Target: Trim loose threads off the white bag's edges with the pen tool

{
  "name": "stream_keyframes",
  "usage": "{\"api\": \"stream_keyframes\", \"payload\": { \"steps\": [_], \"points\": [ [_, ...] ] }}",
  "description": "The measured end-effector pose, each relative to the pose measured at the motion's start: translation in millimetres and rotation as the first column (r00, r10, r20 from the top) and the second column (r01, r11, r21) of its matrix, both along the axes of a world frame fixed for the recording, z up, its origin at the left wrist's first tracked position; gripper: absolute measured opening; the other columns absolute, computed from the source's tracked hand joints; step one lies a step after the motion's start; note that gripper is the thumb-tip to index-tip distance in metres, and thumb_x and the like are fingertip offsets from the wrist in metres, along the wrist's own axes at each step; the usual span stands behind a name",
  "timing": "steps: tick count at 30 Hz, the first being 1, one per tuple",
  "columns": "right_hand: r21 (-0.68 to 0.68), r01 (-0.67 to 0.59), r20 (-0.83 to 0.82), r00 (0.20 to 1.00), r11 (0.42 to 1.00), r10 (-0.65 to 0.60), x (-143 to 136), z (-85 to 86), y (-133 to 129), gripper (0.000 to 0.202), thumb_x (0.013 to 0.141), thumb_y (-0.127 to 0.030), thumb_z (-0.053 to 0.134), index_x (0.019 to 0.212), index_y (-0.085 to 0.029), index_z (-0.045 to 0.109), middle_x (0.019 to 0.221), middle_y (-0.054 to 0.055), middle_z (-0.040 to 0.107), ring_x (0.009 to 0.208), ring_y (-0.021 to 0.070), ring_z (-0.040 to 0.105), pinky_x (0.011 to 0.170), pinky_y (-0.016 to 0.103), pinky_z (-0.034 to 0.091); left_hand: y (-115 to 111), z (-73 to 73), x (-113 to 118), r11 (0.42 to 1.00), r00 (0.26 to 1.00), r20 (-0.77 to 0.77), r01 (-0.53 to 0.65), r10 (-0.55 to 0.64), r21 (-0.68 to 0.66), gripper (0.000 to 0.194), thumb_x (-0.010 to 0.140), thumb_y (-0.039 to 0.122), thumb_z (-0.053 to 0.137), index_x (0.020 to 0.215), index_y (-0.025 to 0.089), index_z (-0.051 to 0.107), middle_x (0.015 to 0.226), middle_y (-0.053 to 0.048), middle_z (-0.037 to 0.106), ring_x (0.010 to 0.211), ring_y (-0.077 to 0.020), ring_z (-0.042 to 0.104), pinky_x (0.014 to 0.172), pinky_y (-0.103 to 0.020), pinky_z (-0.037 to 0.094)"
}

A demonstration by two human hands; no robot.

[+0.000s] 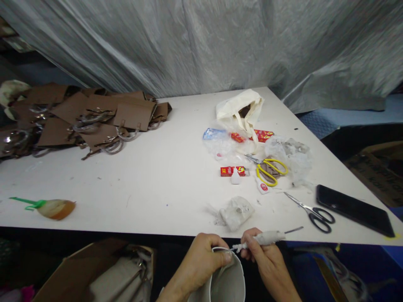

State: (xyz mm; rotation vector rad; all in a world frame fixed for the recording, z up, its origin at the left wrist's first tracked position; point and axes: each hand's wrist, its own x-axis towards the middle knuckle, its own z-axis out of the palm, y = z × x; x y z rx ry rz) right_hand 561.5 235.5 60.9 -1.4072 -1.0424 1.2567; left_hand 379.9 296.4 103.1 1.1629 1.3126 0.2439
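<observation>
One pale open-topped piece and one tool occupy two hands.

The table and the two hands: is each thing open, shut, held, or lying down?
Left hand: shut on the pale piece's rim
Right hand: shut on the tool
Pale piece: held, open at the top
Tool: held, handle wrapped
Green-spouted bottle: lying down, partly filled
Black-handled scissors: lying, blades together
Yellow-handled scissors: lying, handles apart
Phone: lying flat, dark
Cream bag: lying, mouth open
Brown bags: heaped
</observation>
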Motion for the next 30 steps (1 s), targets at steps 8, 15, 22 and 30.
{"api": "stream_keyframes", "payload": {
  "steps": [8, 15, 22, 30],
  "points": [
    [0.037, -0.152, 0.159, 0.977, 0.988, 0.144, 8.5, 10.6, 6.8, 0.048, 0.107, -0.054, 0.041, 0.077, -0.021, 0.057, 0.069, -0.001, 0.057, 0.070, 0.0176, 0.057, 0.067, 0.028, 0.040, -2.1, -2.2, 1.5, 0.999, 1.000, 0.004, -0.018, 0.018, 0.034, 0.016, 0.058, 0.025, 0.071, 0.066, 0.012, 0.076, 0.060, -0.002, 0.065, 0.063, -0.0169, 0.053, 0.064, -0.030, 0.039],
    [0.038, -0.143, 0.092, 0.986, 0.989, 0.139, 3.5, 3.8, 3.9, 0.047, 0.106, -0.055, 0.046, 0.079, -0.020, 0.061, 0.071, 0.001, 0.062, 0.070, 0.0182, 0.059, 0.068, 0.028, 0.043, -2.3, -8.9, 1.1, 0.997, 0.995, 0.065, -0.078, 0.079, -0.018, 0.019, 0.054, 0.029, 0.070, 0.063, 0.013, 0.072, 0.055, 0.001, 0.057, 0.059, -0.0145, 0.043, 0.060, -0.030, 0.032],
    [0.058, 0.144, -0.015, 0.990, 0.988, -0.143, -10.3, -10.9, -6.2, 0.045, 0.105, -0.055, 0.049, 0.082, -0.020, 0.065, 0.072, 0.003, 0.066, 0.068, 0.0186, 0.062, 0.063, 0.026, 0.050, -1.6, -14.0, -3.3, 0.983, 0.980, 0.087, -0.175, 0.179, -0.057, 0.020, 0.052, 0.030, 0.069, 0.063, 0.013, 0.069, 0.053, 0.001, 0.054, 0.057, -0.0144, 0.042, 0.059, -0.030, 0.031],
    [0.304, 0.191, 0.305, 0.909, 0.934, -0.285, 1.7, 11.8, 13.9, 0.024, 0.107, -0.040, 0.053, 0.095, -0.023, 0.066, 0.084, 0.000, 0.069, 0.080, 0.0177, 0.066, 0.077, 0.026, 0.051, 0.4, -23.1, -7.5, 0.960, 0.954, 0.134, -0.250, 0.267, -0.128, 0.020, 0.053, 0.029, 0.070, 0.066, 0.013, 0.069, 0.056, 0.000, 0.057, 0.057, -0.0139, 0.046, 0.059, -0.029, 0.031]
  ]
}}
